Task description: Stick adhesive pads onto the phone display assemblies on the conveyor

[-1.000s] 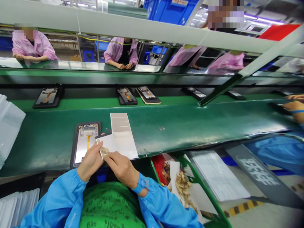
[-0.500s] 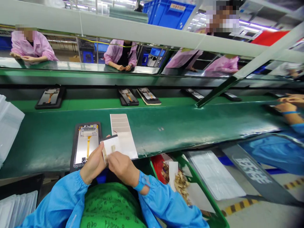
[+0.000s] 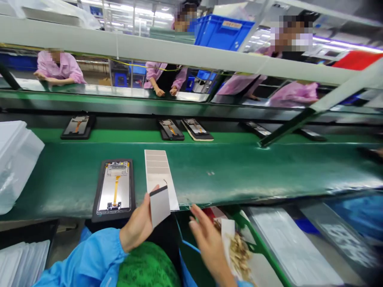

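My left hand (image 3: 139,227) is closed on a flat, pale battery (image 3: 160,206) with a dark strip along its top edge and a short thin wire. The battery is tilted, just off the front edge of the green bench. My right hand (image 3: 208,243) is open beside the green bin, fingers apart, with nothing visible in them. To the left, an opened tablet (image 3: 116,189) with an orange ribbon cable lies in a dark tray (image 3: 97,207). Behind the battery is a white sheet (image 3: 154,181) bearing several grey-beige strips, partly covered by the battery.
The green bin (image 3: 263,251) at lower right holds scraps of paper and curled liners. Several opened tablets (image 3: 170,129) rest along the far belt. A slanted post (image 3: 287,123) rises on the right. Clear plastic trays (image 3: 18,163) stand at left. People in pink sit across.
My right hand has left the battery, moved right towards the bin and opened. My left hand still holds the battery, now slightly lower and further right. The camera view has shifted.
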Demonstrator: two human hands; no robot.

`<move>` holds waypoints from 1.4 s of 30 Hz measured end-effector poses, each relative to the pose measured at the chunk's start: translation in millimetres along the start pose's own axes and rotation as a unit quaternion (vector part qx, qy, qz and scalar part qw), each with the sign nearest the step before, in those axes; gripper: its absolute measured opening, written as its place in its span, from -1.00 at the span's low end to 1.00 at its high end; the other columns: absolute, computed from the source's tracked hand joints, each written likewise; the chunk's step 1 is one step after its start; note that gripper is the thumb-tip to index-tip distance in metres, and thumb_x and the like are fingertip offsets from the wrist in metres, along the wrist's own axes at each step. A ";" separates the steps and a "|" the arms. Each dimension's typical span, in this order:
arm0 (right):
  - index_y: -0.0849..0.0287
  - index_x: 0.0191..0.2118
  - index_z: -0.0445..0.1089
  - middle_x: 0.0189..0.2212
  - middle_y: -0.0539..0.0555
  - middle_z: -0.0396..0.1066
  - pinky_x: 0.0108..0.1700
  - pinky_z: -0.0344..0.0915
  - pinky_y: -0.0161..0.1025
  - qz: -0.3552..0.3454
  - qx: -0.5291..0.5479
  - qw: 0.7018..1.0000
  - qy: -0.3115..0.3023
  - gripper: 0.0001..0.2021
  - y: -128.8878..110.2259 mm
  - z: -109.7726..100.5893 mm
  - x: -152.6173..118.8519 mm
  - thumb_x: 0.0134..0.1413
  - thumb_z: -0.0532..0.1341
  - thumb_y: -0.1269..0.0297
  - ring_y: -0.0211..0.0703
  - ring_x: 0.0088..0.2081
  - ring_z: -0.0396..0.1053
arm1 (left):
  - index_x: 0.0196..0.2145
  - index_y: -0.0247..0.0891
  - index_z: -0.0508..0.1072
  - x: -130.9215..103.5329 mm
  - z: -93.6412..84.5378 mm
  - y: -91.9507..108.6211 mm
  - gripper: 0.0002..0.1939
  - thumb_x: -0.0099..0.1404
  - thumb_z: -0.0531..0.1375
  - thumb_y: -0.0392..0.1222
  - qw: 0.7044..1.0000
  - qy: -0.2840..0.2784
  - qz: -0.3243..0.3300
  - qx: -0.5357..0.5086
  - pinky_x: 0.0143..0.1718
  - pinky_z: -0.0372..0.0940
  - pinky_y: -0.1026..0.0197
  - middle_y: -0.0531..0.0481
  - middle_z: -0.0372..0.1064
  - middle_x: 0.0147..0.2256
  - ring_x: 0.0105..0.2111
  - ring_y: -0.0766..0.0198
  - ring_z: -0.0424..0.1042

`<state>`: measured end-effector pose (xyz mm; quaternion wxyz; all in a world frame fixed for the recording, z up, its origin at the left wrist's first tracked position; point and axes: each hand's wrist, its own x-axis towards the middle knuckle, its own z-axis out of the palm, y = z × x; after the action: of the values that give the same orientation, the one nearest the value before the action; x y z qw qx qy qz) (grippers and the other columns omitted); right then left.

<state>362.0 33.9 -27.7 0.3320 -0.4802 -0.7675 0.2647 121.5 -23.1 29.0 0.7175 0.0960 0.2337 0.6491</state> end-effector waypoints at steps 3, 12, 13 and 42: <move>0.13 0.44 -0.13 0.37 0.28 0.05 0.19 0.37 0.07 -0.094 0.123 0.979 -0.131 -0.24 -80.6 57.6 11.2 0.27 0.17 -0.01 0.14 0.30 0.19 | 0.30 -0.06 0.27 -9.4 -0.1 -2.3 -0.39 0.40 0.05 0.21 0.991 0.022 0.071 0.112 0.39 -0.17 0.13 0.02 0.02 0.38 0.40 0.14 -0.10; 0.10 0.29 0.22 -0.04 0.10 0.51 0.09 0.38 -0.16 -0.084 0.254 0.890 -0.371 -0.57 -161.0 102.4 66.9 0.44 -0.02 0.10 -0.07 0.02 0.45 | 0.16 -0.29 0.35 -88.1 -78.1 88.3 -0.33 0.15 0.39 -0.04 0.914 0.261 0.139 0.279 0.13 0.29 -0.04 -0.26 0.43 0.10 0.12 -0.06 0.39; 0.12 0.25 0.26 -0.13 0.09 0.53 0.01 0.41 -0.18 -0.111 0.203 0.892 -0.389 -0.60 -165.5 108.6 78.2 0.44 -0.01 0.11 -0.08 -0.07 0.48 | 0.12 -0.32 0.37 -96.4 -87.6 96.7 -0.35 0.13 0.40 -0.04 0.920 0.270 0.131 0.254 0.07 0.34 -0.01 -0.26 0.47 0.04 0.08 -0.07 0.42; 0.17 -0.06 0.34 -0.45 -0.08 0.41 -0.41 0.42 -0.29 0.128 0.234 0.913 -0.309 -0.74 -137.6 171.5 97.3 0.11 0.23 0.31 -0.25 -0.47 0.42 | 0.09 -0.26 0.19 -39.8 -130.8 127.9 -0.33 0.12 0.38 -0.07 0.894 0.262 0.120 0.343 -0.20 0.46 0.09 -0.09 0.46 -0.14 -0.23 0.16 0.54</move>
<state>122.8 52.9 -12.7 0.1440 -0.3769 -0.6802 0.6119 -54.0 -65.8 -20.3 0.4697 0.1901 0.6078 0.6114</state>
